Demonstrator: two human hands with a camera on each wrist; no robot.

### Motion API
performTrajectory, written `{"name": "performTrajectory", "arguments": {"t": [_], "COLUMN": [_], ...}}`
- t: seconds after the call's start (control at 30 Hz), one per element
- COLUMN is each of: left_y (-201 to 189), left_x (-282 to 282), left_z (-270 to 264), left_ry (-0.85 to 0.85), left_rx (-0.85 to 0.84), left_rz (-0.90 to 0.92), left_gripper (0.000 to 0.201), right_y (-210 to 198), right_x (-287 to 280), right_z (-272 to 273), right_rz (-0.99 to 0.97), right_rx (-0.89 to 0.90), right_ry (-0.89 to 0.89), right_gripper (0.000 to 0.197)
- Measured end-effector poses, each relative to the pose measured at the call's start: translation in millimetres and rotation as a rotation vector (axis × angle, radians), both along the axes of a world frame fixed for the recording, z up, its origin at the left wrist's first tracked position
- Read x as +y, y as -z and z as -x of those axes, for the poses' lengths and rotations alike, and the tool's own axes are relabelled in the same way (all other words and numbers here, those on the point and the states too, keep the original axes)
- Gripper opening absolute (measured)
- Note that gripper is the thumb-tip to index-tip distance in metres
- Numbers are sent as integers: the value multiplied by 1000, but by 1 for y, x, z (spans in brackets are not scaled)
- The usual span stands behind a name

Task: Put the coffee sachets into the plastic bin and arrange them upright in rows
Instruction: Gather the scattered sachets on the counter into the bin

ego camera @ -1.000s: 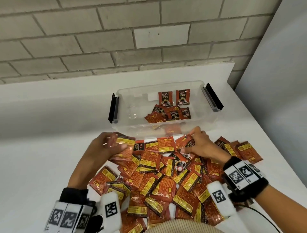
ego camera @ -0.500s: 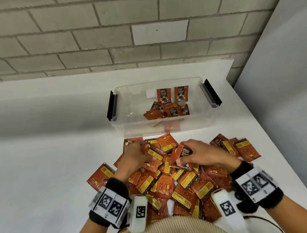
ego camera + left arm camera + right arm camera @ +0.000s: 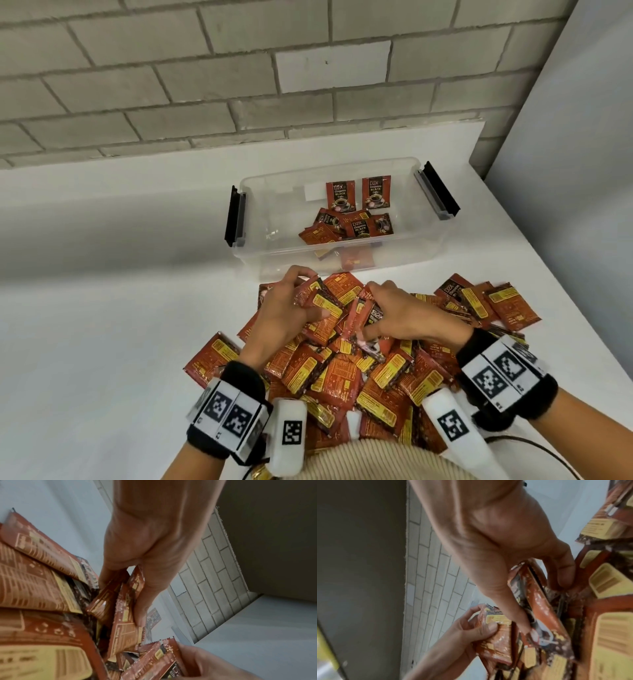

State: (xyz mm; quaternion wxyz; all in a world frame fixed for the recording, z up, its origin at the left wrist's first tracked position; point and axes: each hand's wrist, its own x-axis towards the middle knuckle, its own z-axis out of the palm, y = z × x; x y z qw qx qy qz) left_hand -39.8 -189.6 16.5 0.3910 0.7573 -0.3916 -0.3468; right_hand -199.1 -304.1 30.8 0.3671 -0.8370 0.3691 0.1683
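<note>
Change: both hands have come back from the near wall of the bin to the middle of the heap; half a second ago they were already low on it, and now the fingers are closed on sachets.
Meaning for the task: I judge this is a new gathering step, so another batch will go to the bin soon; most of the work is not yet done.
Left hand [image 3: 291, 308]: fingers and thumb curled round a small bundle of coffee sachets [image 3: 320, 303] at the far left part of the heap; the left wrist view shows the thumb pressing on the flat side of the bundle.
Right hand [image 3: 404, 318]: thumb and fingers pinch a few sachets standing on edge, just beside the left hand; how many it holds I cannot tell.
Heap of sachets [image 3: 342, 370]: it lies loose on the white table [image 3: 102, 325], between the person and the bin.
Plastic bin [image 3: 253, 240]: clear, with black latches, just behind the heap. Two sachets stand upright against its far wall, and some others lie flat in a small pile in front of them.
</note>
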Motion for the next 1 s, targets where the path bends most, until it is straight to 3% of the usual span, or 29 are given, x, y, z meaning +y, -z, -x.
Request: {"name": "performTrajectory", "arguments": {"t": [0.1, 0.27, 0.33, 0.5, 0.7, 0.77, 0.83, 0.87, 0.93, 1.0], "left_y": [-7, -29, -39, -45, -26, -14, -9, -7, -5, -2], "left_x": [1, 9, 15, 36, 56, 57, 58, 57, 55, 54], "left_z": [-1, -10, -12, -19, -23, -23, -22, -22, -23, -26], "left_ry": [-42, -134, -152, -45, 54, 44, 55, 54, 49, 55], "left_rx": [28, 108, 157, 187, 95, -51, -228, -266, -251, -149], "left_rz": [53, 104, 74, -120, -279, -330, -381, -390, -397, -358], "left_gripper": [54, 56, 55, 37, 35, 40, 46, 52, 59, 61], "right_y": [3, 6, 7, -12, -46, -47, -40, -34, -22, -15], "right_x": [8, 10, 5, -17, -20, -9, 1, 4, 8, 9], "right_z": [-3, -6, -5, 11, 39, 45, 47, 46, 44, 41], "right_rz": [25, -55, -73, -158, -223, -195, -89, -31, 26, 26], "right_rx": [30, 11, -5, -112, -129, -44, 57, 101, 172, 162], "right_ry": [-7, 29, 74, 173, 167, 99, 22, -14, -37, -17], "right_gripper": [97, 103, 92, 34, 27, 26, 40, 61, 91, 98]}}
